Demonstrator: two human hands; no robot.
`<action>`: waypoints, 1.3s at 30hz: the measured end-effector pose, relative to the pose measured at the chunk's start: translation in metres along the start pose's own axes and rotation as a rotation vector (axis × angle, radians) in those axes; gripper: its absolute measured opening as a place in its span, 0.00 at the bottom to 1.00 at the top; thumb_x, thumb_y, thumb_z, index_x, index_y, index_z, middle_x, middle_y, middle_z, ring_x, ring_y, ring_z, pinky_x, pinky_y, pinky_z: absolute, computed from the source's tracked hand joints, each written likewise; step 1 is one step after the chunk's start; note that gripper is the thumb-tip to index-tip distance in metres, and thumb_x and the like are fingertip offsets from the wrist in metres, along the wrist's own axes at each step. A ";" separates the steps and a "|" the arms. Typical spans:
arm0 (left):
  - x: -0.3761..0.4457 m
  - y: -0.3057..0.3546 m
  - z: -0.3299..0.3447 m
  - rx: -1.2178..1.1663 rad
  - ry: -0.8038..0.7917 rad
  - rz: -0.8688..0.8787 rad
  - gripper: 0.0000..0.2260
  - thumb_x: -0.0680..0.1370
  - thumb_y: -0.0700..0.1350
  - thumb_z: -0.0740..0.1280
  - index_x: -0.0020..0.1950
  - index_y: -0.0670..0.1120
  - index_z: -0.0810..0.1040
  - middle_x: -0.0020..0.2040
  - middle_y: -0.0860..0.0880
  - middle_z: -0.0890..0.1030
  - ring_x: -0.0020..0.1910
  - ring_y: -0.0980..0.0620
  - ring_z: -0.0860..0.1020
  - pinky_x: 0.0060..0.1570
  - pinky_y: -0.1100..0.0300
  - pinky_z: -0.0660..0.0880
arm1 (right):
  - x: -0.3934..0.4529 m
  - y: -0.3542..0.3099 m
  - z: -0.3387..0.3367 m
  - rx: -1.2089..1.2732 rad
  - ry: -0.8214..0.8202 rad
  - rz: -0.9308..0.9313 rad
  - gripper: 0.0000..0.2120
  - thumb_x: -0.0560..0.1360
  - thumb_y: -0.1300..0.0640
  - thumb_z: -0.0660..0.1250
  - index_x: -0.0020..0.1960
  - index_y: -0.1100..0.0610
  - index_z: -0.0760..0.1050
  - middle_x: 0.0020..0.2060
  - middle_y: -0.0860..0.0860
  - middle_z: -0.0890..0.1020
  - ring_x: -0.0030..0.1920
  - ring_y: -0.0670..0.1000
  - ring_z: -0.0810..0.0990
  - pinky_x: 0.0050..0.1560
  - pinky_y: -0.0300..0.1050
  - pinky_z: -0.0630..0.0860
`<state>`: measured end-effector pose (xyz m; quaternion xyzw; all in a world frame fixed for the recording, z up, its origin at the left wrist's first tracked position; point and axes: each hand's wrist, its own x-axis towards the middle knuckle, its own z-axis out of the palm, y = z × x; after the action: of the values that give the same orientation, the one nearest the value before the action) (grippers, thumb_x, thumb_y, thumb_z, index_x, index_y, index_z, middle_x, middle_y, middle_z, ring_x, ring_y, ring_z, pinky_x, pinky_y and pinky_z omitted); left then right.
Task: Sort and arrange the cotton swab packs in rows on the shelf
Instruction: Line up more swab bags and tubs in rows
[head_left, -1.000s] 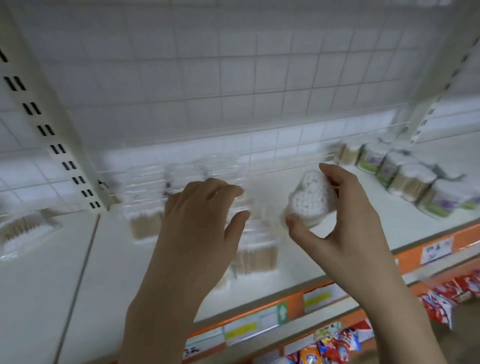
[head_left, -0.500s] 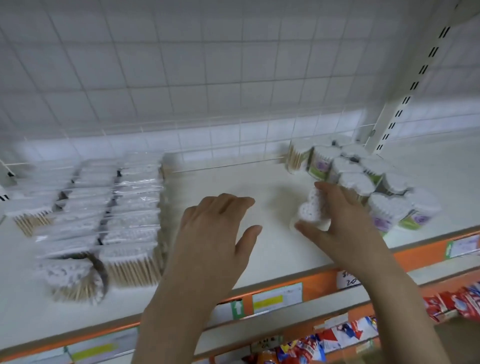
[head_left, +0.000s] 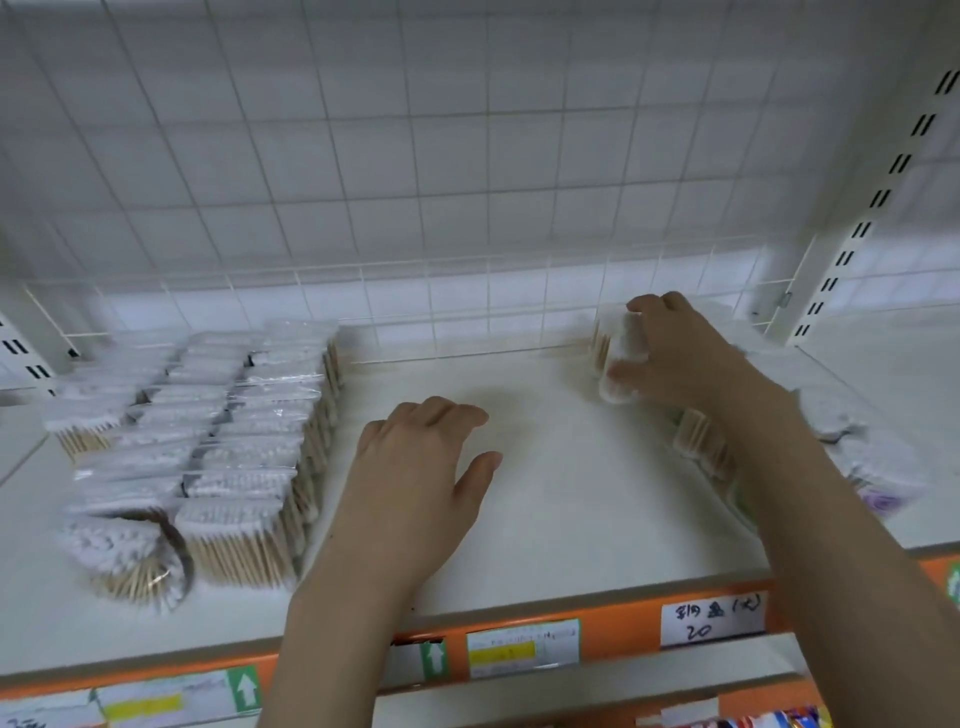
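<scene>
My right hand (head_left: 680, 358) grips a white heart-shaped cotton swab pack (head_left: 621, 358) near the back right of the white shelf (head_left: 545, 499), close to the wire grid. My left hand (head_left: 421, 467) hovers palm down over the bare middle of the shelf, fingers relaxed and holding nothing. Flat cotton swab packs (head_left: 228, 447) with wooden sticks stand in rows on the left. Round tub packs (head_left: 701, 447) sit blurred under and behind my right forearm.
A loose round bundle of swabs (head_left: 130, 556) lies at the front left. A wire grid fence (head_left: 467, 291) backs the shelf. An orange price rail (head_left: 613, 623) with labels runs along the front edge. A slotted upright (head_left: 852, 244) stands at the right.
My right hand has carried the heart-shaped pack away from me, toward the back right of the shelf. My left hand stays hovering over the middle. The view has shifted slightly.
</scene>
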<state>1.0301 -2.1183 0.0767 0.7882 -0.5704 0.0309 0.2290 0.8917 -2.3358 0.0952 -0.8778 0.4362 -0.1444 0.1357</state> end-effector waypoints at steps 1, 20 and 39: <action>0.000 0.000 0.001 0.005 0.005 -0.005 0.17 0.78 0.55 0.60 0.66 0.54 0.71 0.62 0.57 0.74 0.60 0.55 0.71 0.61 0.58 0.66 | 0.005 0.001 0.002 -0.029 -0.007 0.000 0.36 0.67 0.56 0.71 0.70 0.59 0.60 0.63 0.55 0.66 0.61 0.57 0.69 0.50 0.45 0.67; 0.014 0.011 0.028 0.042 0.031 0.009 0.16 0.77 0.54 0.61 0.64 0.54 0.72 0.59 0.58 0.75 0.57 0.55 0.72 0.58 0.60 0.66 | 0.037 0.028 0.018 -0.372 -0.121 -0.110 0.21 0.70 0.59 0.66 0.63 0.58 0.69 0.57 0.55 0.70 0.58 0.56 0.66 0.50 0.46 0.68; 0.015 0.001 0.031 0.059 -0.014 0.007 0.16 0.78 0.55 0.59 0.66 0.56 0.70 0.61 0.59 0.74 0.59 0.56 0.71 0.58 0.62 0.63 | 0.048 0.021 0.029 -0.330 -0.074 -0.128 0.18 0.71 0.63 0.61 0.61 0.60 0.70 0.56 0.56 0.74 0.58 0.57 0.69 0.54 0.44 0.68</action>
<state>1.0281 -2.1444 0.0537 0.7928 -0.5737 0.0429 0.2014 0.9145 -2.3833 0.0671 -0.9189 0.3918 -0.0468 -0.0035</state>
